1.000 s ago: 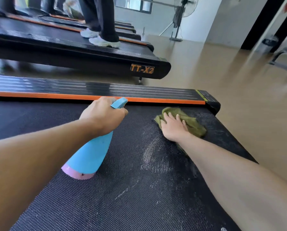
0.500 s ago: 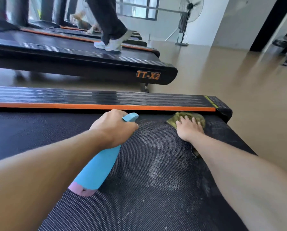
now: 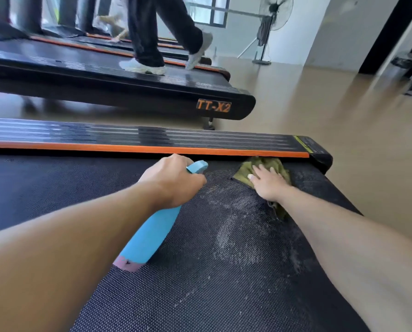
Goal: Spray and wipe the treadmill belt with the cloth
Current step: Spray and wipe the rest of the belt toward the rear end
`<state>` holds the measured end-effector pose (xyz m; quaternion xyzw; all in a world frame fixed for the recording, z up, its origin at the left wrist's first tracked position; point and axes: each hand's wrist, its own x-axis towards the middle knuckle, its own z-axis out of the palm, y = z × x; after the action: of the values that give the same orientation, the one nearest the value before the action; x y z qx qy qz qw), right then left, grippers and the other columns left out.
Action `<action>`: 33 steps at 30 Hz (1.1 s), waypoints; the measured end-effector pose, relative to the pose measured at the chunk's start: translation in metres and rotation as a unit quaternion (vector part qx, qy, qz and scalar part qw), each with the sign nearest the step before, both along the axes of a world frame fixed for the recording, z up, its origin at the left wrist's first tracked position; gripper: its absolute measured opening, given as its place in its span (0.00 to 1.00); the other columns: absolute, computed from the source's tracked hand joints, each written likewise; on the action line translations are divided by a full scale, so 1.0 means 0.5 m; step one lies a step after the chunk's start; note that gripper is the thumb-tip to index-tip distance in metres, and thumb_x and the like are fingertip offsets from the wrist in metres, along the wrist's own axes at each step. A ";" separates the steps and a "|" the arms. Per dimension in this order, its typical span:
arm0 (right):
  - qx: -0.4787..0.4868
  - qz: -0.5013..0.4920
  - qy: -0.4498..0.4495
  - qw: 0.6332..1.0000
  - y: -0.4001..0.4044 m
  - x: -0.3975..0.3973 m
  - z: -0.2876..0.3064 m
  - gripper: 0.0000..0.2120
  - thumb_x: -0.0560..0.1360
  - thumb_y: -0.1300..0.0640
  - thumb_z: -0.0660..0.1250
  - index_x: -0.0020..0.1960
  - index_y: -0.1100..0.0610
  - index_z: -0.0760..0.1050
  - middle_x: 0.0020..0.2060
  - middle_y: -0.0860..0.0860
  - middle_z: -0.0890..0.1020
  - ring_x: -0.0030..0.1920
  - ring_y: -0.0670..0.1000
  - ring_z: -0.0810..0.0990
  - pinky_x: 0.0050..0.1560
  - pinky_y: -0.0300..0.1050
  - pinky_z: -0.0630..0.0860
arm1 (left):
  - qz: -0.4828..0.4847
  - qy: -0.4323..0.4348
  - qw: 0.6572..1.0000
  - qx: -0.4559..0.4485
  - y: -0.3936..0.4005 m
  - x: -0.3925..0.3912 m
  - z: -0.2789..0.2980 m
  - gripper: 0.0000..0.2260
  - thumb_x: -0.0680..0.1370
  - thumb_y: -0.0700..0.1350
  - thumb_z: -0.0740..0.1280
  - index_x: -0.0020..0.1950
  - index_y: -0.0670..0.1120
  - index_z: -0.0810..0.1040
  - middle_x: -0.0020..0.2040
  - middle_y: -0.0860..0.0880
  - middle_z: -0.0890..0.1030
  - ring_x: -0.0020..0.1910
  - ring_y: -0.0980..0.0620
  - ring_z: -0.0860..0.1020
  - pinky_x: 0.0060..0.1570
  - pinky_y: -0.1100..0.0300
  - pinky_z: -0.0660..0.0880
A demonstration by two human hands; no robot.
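The black textured treadmill belt (image 3: pixel 85 188) fills the lower view, with a pale wet smear (image 3: pixel 236 236) across its middle. My left hand (image 3: pixel 173 180) grips the neck of a light blue spray bottle (image 3: pixel 152 233) with a pink base, its nozzle pointing away from me. My right hand (image 3: pixel 267 180) lies flat with straight fingers on a crumpled olive-green cloth (image 3: pixel 270 165), pressing it onto the belt right against the orange-edged far side rail (image 3: pixel 128 147). Part of the cloth also shows under my right wrist.
The belt's rear end cap (image 3: pixel 319 154) is just right of the cloth, with bare tan floor (image 3: pixel 343 130) beyond. A person walks on the neighbouring treadmill (image 3: pixel 200 92) marked TT-X2. A standing fan (image 3: pixel 267 27) is by the far wall.
My right hand has slid the cloth away from me across the belt to the far rail, leaving a wet smear behind. The left hand keeps holding the bottle.
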<state>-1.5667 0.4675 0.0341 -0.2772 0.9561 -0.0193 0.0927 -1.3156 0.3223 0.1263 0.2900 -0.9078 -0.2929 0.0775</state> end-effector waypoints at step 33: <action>0.005 0.612 -0.065 0.788 0.182 0.715 0.034 0.30 0.78 0.35 0.57 0.77 0.40 0.55 0.79 0.41 0.49 0.78 0.47 0.39 0.77 0.48 0.42 | -0.165 -0.122 0.978 0.047 0.003 0.355 0.034 0.24 0.63 0.71 0.68 0.53 0.61 0.87 0.47 0.65 0.80 0.44 0.59 0.80 0.60 0.45 0.80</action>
<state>-1.2093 0.5583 0.0511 -0.8019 0.5780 0.0281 0.1488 -1.1382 0.3236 0.1433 0.1730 -0.9310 -0.3067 -0.0965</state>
